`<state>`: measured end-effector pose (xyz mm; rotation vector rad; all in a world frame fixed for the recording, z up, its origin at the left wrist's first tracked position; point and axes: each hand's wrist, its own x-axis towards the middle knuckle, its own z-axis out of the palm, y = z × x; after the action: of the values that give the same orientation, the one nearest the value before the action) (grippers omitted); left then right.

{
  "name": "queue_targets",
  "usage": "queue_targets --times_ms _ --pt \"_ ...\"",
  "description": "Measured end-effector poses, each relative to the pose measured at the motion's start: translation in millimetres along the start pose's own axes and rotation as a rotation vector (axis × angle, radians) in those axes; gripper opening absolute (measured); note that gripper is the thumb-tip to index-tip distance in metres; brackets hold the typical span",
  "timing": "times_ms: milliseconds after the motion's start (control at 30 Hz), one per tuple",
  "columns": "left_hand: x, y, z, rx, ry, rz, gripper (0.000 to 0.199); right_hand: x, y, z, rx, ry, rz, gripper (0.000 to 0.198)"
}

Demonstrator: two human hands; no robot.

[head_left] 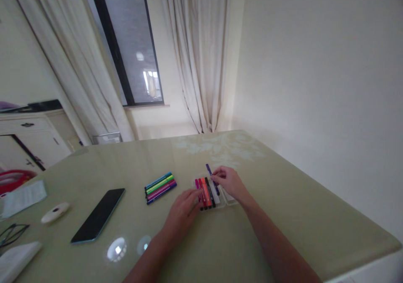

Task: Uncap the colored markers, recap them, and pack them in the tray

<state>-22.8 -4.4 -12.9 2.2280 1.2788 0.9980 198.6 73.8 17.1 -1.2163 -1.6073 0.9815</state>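
Note:
A clear plastic marker case [223, 201] lies on the table with several markers side by side in it, among them a magenta one, an orange marker [206, 190] and a black marker [212, 192]. My left hand [185, 207] grips the case's left side, fingers and thumb over the leftmost markers. Between the thumb and fingers of my right hand [229, 181] is a dark purple marker [208, 169], tilted over the case's right part. Its lower end reaches down over the case; whether it touches the bottom I cannot tell.
Left of the case, several coloured markers [160, 187] lie in a row. Farther left are a black phone [99, 216], a white oval object [55, 213], glasses [14, 234] and a pale blue sheet [23, 199]. A wall [330, 85] runs along the table's right edge.

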Motion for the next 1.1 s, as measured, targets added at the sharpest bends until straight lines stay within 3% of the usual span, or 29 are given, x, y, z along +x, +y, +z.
queue_targets --times_ms 100,267,467,733,833,967,1100 --pt "-3 7 10 0.226 -0.131 0.126 0.043 1 10 -10 -0.136 -0.047 0.118 0.008" --pt "-3 16 16 0.408 -0.214 0.130 0.048 -6 7 4 -0.383 -0.098 0.137 0.005" --pt "-4 21 14 0.434 -0.226 0.119 0.047 -8 -1 9 -0.587 -0.079 0.106 0.004" --pt "-1 18 16 0.362 -0.177 0.130 0.041 -8 2 6 -0.606 -0.085 0.107 0.004" --pt "3 4 2 0.358 -0.065 0.022 0.034 -7 4 4 -0.596 -0.092 0.091 0.009" --pt "2 -21 -30 0.671 0.156 -0.294 0.032 -6 3 4 -0.592 -0.041 0.047 0.019" --pt "-5 -41 -50 0.780 0.146 -0.398 0.024 -6 0 7 -0.561 -0.016 0.010 0.019"
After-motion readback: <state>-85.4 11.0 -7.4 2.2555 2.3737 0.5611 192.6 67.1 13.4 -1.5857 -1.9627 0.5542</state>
